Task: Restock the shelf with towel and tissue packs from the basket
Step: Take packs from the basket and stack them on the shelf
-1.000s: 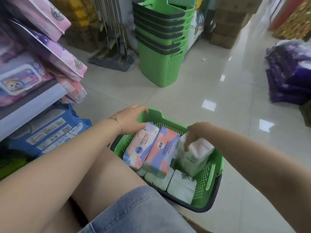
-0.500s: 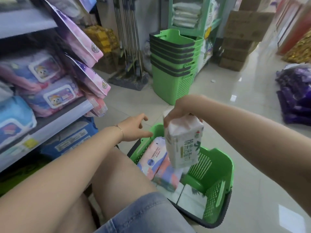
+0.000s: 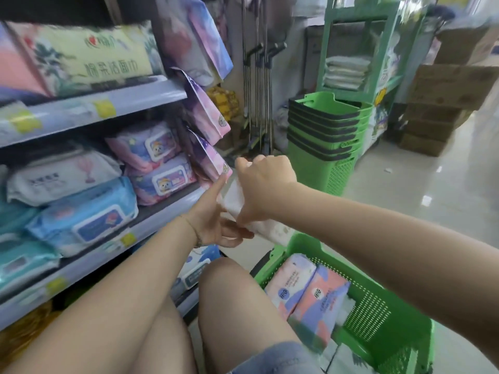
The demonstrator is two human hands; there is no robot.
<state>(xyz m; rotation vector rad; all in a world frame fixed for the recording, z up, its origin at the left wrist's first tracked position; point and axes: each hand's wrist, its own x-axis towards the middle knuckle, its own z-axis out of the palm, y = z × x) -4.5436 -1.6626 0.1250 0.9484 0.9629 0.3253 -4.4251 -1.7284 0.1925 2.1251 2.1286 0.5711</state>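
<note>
The white tissue pack point(image 3: 270, 231) hangs in the air just above the near-left corner of the green basket point(image 3: 375, 306) and close to the front edge of the shelf point(image 3: 151, 228). Its long axis runs on a slant, with the upper end pointing up and left toward the shelf and the lower end down and right toward the basket. The right hand point(image 3: 266, 186) grips it from above, its fingers curled over the upper end and its thumb pressed down the near face. The left hand point(image 3: 213, 221) holds it from below - forefinger straight up the left side, thumb tucked under the lower edge - and its other fingers are hidden behind the pack. Two pink-and-purple packs point(image 3: 293, 282) lie side by side in the basket. Wipes packs point(image 3: 162, 182) are stacked on the shelf.
</note>
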